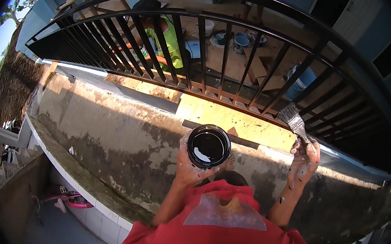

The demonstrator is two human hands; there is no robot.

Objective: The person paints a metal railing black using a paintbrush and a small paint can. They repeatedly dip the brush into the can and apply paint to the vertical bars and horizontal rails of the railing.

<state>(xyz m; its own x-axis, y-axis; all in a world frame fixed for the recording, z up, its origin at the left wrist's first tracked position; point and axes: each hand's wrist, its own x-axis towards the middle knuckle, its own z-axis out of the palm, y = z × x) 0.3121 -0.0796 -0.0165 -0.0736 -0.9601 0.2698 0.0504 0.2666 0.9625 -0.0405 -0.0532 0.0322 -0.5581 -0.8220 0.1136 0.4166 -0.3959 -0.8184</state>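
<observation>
My left hand (188, 169) is wrapped around a round can of black paint (209, 146), held upright at chest height. Light glints off the glossy liquid inside. In my right hand (304, 160) is a flat paintbrush (295, 121), gripped by its handle, bristles pointing up and away from me. The bristle end overlaps the lower rail of a black metal railing (249, 70); whether it touches cannot be told. Paint smears mark both hands. Below the railing's lower rail lies a yellowish board (235, 120) with dark drips on it.
Behind the bars a person in a yellow-green shirt (172, 41) sits low. Another person's legs (252, 6) show farther back. A blue bucket (301, 81), smaller paint pails (241, 41) and cardboard (258, 68) stand on that floor. A white-tiled ledge (77, 190) drops off behind me.
</observation>
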